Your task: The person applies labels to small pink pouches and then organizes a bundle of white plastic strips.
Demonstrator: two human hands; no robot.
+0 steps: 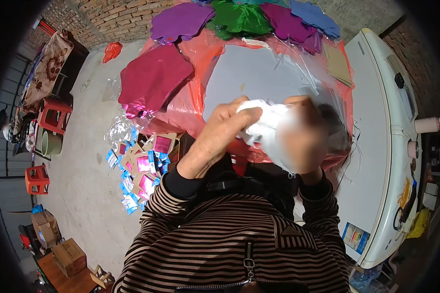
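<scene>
Foil stacks left, freezer right

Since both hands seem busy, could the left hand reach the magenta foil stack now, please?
Probably not freely: the left hand grips the white crumpled piece; the magenta foil stack lies unobstructed to its left.

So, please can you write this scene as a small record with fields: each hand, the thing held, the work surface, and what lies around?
left hand: grips the white crumpled piece from the left side, thumb on top
right hand: blurred, closed on the same piece from the right
white crumpled piece: thin plastic or foil, held above the table
table: covered with red plastic sheet
on table: magenta foil stack, purple foil shapes, green foil shapes, clear plastic bags
floor, left: small packets
right: white chest freezer
</scene>
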